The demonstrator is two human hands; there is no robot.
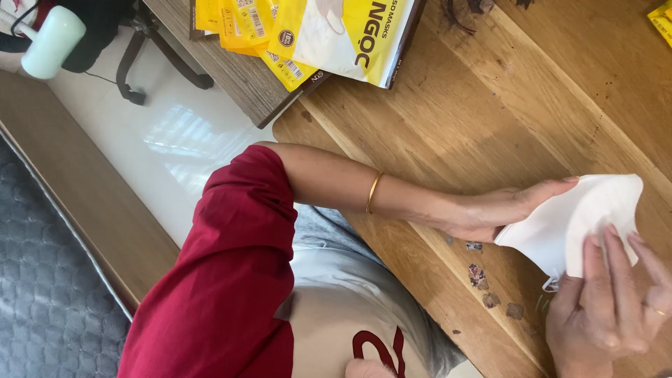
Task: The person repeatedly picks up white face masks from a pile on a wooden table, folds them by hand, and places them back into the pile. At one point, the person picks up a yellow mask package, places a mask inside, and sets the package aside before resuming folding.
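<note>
The head view shows only one picture, and it looks down at a wooden table [490, 105]. The left hand [490, 213] reaches out from a red sleeve [238, 231], with a thin gold bracelet [374, 192] on the wrist. It is closed on the near edge of a white mask [574, 210]: the thumb lies on top and the other fingers are under the cloth. The right hand [609, 308], with a ring [656, 310] on one finger, comes from the lower side. Its fingers lie flat on the mask and its thumb presses at the lower edge, so this hand also grips the mask. The mask is between both hands, just above the table; I cannot tell if it touches the wood.

I judge that the step in hand is to hold and to smooth the folded mask. The cloth is soft, so any further handling calls for a light, even grip from both hands and care with the thin strap near the right thumb.

Just under the left hand, some small dark scraps [479, 275] lie on the table. Well away from both hands, at the far edge, there is a pile of yellow packets [336, 31].
</note>
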